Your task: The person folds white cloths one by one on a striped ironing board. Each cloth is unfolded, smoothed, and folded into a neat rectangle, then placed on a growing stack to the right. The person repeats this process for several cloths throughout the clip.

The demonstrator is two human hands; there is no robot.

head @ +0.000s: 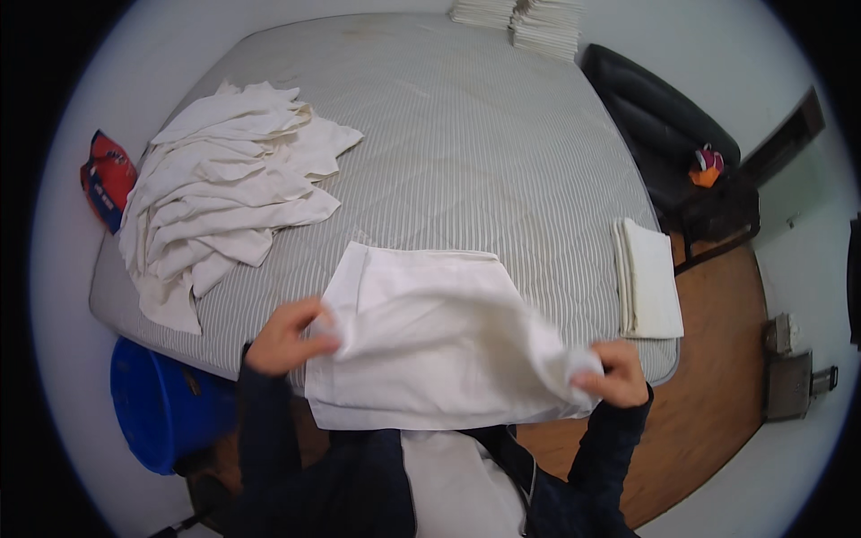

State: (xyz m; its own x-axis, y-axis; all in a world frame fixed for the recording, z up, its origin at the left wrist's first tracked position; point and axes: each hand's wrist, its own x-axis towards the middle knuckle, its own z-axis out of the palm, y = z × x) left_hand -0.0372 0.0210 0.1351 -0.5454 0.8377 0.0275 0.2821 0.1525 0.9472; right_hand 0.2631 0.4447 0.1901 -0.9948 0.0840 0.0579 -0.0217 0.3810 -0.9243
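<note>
A white cloth (417, 383) lies spread over the near edge of a striped mattress (444, 128), part of it hanging toward my body. My left hand (290, 336) pinches one side of it, fingers and thumb closed on the fabric. On the other side, my right hand (611, 374) grips the cloth's opposite edge. Between the two hands the upper layer is lifted and blurred by motion. Its far edge rests flat on the mattress.
Crumpled white cloths (215, 181) are heaped at left, beside a red and blue bag (109, 181). Folded white cloths (647, 279) lie at the right edge. Stacked cloths (546, 30) stand at the far end. A blue bin (144, 403) is below left; a black sofa (652, 114) stands right.
</note>
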